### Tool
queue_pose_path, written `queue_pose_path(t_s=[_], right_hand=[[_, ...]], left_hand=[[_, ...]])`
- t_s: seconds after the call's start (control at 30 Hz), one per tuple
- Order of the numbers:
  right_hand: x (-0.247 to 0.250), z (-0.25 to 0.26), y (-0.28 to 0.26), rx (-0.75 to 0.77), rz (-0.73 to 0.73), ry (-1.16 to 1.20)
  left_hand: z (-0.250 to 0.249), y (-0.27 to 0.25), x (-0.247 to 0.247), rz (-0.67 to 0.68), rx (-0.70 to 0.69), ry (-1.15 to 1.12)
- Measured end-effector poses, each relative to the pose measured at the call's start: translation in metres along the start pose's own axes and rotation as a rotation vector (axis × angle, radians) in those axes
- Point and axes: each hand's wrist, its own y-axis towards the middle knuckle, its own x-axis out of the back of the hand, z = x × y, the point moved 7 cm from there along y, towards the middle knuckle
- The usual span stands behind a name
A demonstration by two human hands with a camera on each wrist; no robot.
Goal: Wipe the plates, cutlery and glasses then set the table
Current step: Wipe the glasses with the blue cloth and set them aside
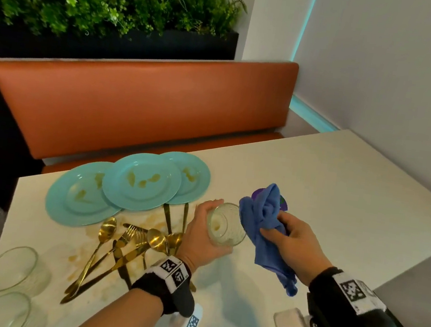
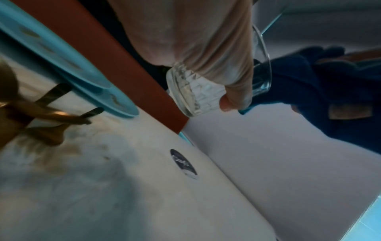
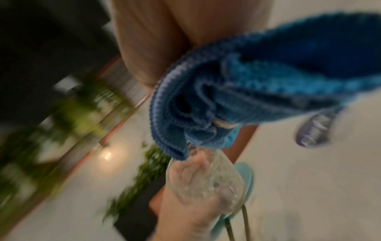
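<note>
Nearest, two glasses wait at the bench edge, likely queued for cleaning. Just beyond, the left hand holds a glass off the bench, its grip curled round the body with the mouth tilted toward the right hand, apparently so the cloth can enter. That hand's grip pinches a bunched blue cloth beside the rim. Left of them gold cutlery lies heaped among brown smears, and farthest, three stained plates overlap, seemingly parked unwiped.
</note>
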Motion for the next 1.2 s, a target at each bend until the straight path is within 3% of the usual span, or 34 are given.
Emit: queue_pose_path(t_s=[0.07,0.13,0.2,0.27,0.37,0.5,0.53,0.57,0.63,0.7,0.77,0.83,0.9,0.97,1.0,1.03,1.13,1.2], right_hand=[[-0.023,0.029,-0.017,0.259,0.072,-0.361],[-0.055,0.044,-0.034,0.398,0.216,-0.565],[-0.079,0.050,-0.042,0.365,0.340,-0.723],[-0.087,0.054,-0.047,0.304,0.392,-0.772],[-0.098,0.065,-0.051,0.260,0.337,-0.557],[-0.114,0.057,-0.067,-0.213,0.312,0.323],[-0.118,0.057,-0.071,-0.225,0.336,0.349],[-0.123,0.058,-0.076,-0.202,0.372,0.214],[-0.130,0.065,-0.082,-0.016,0.428,-0.406],[-0.146,0.056,-0.092,0.111,0.518,-0.862],[-0.155,0.046,-0.099,0.130,0.535,-1.023],[-0.158,0.045,-0.100,0.119,0.426,-0.861],[-0.158,0.044,-0.103,0.003,0.340,-0.501],[-0.162,0.046,-0.117,-0.202,0.309,0.112],[-0.164,0.044,-0.122,-0.293,0.298,0.307],[-0.165,0.043,-0.124,-0.299,0.305,0.296],[-0.178,0.051,-0.124,-0.021,0.451,-0.412],[-0.188,0.050,-0.131,0.080,0.525,-0.714]], left_hand=[[-0.013,-0.008,0.001,0.087,-0.006,-0.037],[-0.028,-0.018,-0.002,0.240,-0.018,-0.134],[-0.050,-0.030,0.011,0.177,-0.120,0.127],[-0.074,-0.045,0.023,0.102,-0.355,0.307],[-0.082,-0.064,0.032,0.066,-0.576,0.371],[-0.084,-0.085,0.053,-0.006,-0.684,0.449],[-0.086,-0.090,0.057,0.015,-0.701,0.477],[-0.086,-0.093,0.061,0.044,-0.713,0.493],[-0.083,-0.100,0.065,0.126,-0.676,0.510],[-0.076,-0.109,0.065,0.216,-0.616,0.505],[-0.069,-0.118,0.066,0.252,-0.572,0.470],[-0.068,-0.125,0.069,0.237,-0.578,0.454],[-0.069,-0.136,0.075,0.183,-0.618,0.447],[-0.070,-0.146,0.080,0.110,-0.679,0.457],[-0.069,-0.151,0.083,0.087,-0.696,0.467],[-0.068,-0.154,0.085,0.086,-0.694,0.473],[-0.063,-0.161,0.092,0.143,-0.578,0.443],[-0.056,-0.166,0.096,0.201,-0.477,0.397]])
